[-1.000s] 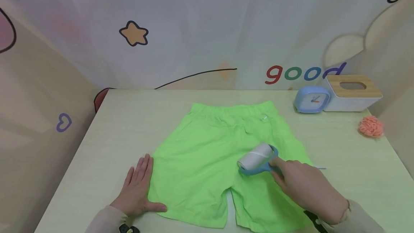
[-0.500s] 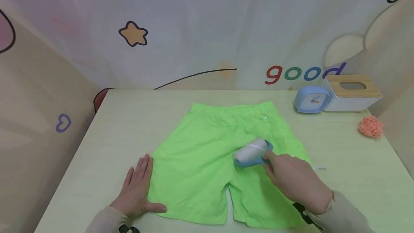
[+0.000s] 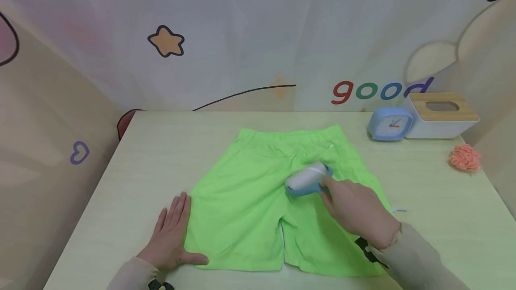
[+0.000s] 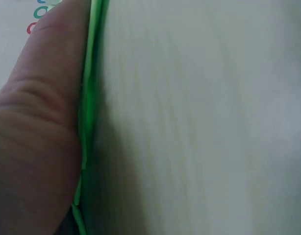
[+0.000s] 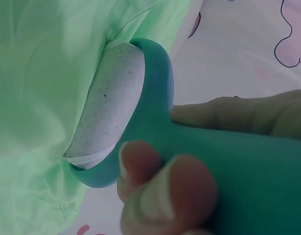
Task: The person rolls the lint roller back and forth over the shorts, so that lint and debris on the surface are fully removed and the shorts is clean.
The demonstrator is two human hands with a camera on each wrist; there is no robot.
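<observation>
Neon green shorts lie spread on the table, waistband toward the back wall. My left hand rests with straight fingers along their left edge, the thumb over the lower hem; in the left wrist view the thumb lies beside the green cloth edge. My right hand grips the blue handle of a lint roller. Its white sticky roll sits against the cloth just right of the shorts' middle. Specks dot the roll in the right wrist view, where fingers curl round the handle.
At the back right stand a blue clock and a white tissue box with a wooden lid. A coral yarn-like ball lies near the right edge of the pale table. A small white stick-like item shows beside the shorts.
The lint roller and my right hand have moved up and left across the shorts. The right leg's hem has shifted upward and the gap between the legs has narrowed. My left hand stays put.
</observation>
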